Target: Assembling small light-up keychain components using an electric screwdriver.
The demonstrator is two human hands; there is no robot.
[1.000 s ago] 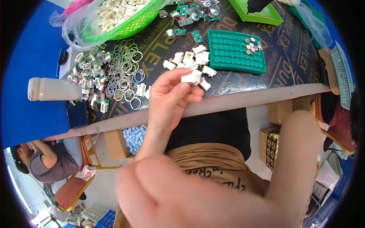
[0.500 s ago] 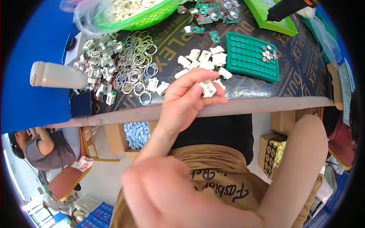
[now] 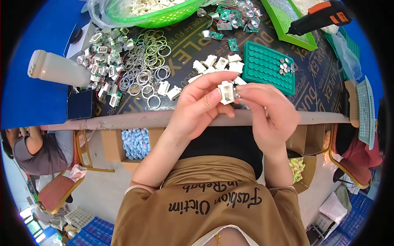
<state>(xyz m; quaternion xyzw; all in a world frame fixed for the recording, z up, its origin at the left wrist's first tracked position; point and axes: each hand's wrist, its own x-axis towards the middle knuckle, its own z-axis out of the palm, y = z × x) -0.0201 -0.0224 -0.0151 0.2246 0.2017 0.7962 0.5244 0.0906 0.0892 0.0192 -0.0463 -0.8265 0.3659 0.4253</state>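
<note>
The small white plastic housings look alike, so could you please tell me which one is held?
The small white plastic housing in the left hand, with its open cavity facing the camera; loose others lie on the dark printed tabletop.

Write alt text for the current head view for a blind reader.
A person's left hand holds a small white plastic housing, the right hand close beside it. Beyond lie key rings, circuit boards and a green tray of silver discs.
</note>
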